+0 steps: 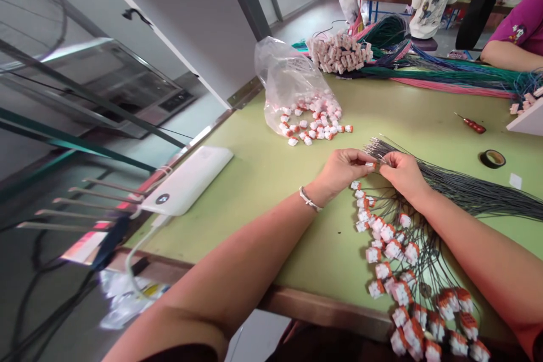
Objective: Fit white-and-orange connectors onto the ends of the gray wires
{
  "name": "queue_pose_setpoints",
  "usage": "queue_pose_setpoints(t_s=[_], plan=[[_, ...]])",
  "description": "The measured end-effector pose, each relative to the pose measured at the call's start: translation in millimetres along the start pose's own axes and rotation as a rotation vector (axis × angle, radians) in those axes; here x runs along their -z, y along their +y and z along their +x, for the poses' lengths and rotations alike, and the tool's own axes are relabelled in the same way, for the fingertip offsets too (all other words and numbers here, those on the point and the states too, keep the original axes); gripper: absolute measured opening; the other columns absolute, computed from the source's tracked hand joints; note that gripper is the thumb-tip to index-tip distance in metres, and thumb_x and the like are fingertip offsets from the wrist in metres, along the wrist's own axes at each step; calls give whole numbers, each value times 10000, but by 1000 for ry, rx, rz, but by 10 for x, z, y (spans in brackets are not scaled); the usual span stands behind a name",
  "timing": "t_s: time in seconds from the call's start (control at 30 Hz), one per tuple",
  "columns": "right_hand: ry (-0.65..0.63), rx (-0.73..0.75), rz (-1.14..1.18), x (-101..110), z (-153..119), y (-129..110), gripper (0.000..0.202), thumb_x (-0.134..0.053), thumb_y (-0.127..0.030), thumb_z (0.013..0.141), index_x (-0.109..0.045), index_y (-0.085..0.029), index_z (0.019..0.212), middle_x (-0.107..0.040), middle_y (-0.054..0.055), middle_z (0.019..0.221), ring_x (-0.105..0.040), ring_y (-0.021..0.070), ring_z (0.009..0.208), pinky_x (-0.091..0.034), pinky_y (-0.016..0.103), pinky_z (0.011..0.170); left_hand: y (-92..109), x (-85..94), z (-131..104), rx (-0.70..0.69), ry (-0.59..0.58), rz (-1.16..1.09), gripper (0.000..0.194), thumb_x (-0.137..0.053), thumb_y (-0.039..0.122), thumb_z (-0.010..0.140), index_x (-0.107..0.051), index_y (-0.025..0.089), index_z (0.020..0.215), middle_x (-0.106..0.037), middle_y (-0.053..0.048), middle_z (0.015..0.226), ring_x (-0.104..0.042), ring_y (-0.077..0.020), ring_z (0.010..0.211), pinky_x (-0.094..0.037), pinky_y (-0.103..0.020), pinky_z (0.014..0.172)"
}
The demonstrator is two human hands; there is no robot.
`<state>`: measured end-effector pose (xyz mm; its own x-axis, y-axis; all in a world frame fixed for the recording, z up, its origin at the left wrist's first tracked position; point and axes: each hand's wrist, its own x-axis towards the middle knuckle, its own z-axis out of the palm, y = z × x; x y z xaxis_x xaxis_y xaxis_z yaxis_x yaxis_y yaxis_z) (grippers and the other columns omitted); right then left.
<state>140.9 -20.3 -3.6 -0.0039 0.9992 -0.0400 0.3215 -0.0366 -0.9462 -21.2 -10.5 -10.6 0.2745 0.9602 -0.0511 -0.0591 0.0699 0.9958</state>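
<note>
My left hand [345, 172] pinches a small white-and-orange connector [370, 164] between thumb and fingertips. Just right of it, my right hand [401, 174] has thumb and forefinger closed on the tip end of a thin wire [383, 159], close to the connector. Behind both hands lies a bundle of dark wires [462, 181] with bare metal ends, running off to the right. Below my hands, several wires with white-and-orange connectors [393, 250] on their ends spread over the green table and its front edge.
A clear plastic bag [284, 76] spills loose connectors [316, 119] onto the green table [271, 181]. A white power bank [189, 178] with a cable lies left. Black tape [492, 158] and a red-handled awl [473, 124] lie right. Coloured wire bundles [424, 70] and a co-worker's arm [513, 48] are behind.
</note>
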Motion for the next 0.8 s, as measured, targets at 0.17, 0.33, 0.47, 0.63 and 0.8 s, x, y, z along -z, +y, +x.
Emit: queue_pose_setpoints(t_s=[0.17,0.33,0.47,0.63,0.8], plan=[[-21,49,-70,-8,-4,23,173,-556,-360,556,-497,-198,571,-439,-47,508,-325,88,502,-258,249,480,11,-30,-13,-41,0,77,150,-759,191,631,-735,126,764,-720,-43,785,-626,-123,708,-527,-283,742],[-40,50,-86,8,10,30,171,-541,-361,563,-504,-196,587,-438,-45,519,-329,92,511,-260,252,490,27,-12,-11,-22,-22,79,137,-750,165,640,-729,123,768,-712,-42,767,-618,-115,693,-514,-280,729],[-51,-11,-14,20,11,-21,151,-519,-336,560,-504,-194,608,-431,-49,532,-315,87,510,-250,247,489,39,28,-9,27,-52,-52,204,-787,194,626,-711,113,797,-702,-34,736,-602,-101,652,-511,-275,696],[-46,-9,-14,8,-4,-59,131,-517,-318,565,-490,-193,595,-412,-54,523,-299,81,510,-233,244,487,13,27,4,28,-58,-110,205,-805,194,612,-703,108,768,-698,-26,715,-601,-92,646,-509,-271,711],[-21,16,-57,-4,-1,-20,160,-519,-345,557,-498,-191,595,-419,-54,519,-307,83,512,-242,252,490,-54,-10,15,-7,-31,-59,199,-785,196,633,-715,114,800,-724,-49,791,-628,-114,706,-520,-289,750]])
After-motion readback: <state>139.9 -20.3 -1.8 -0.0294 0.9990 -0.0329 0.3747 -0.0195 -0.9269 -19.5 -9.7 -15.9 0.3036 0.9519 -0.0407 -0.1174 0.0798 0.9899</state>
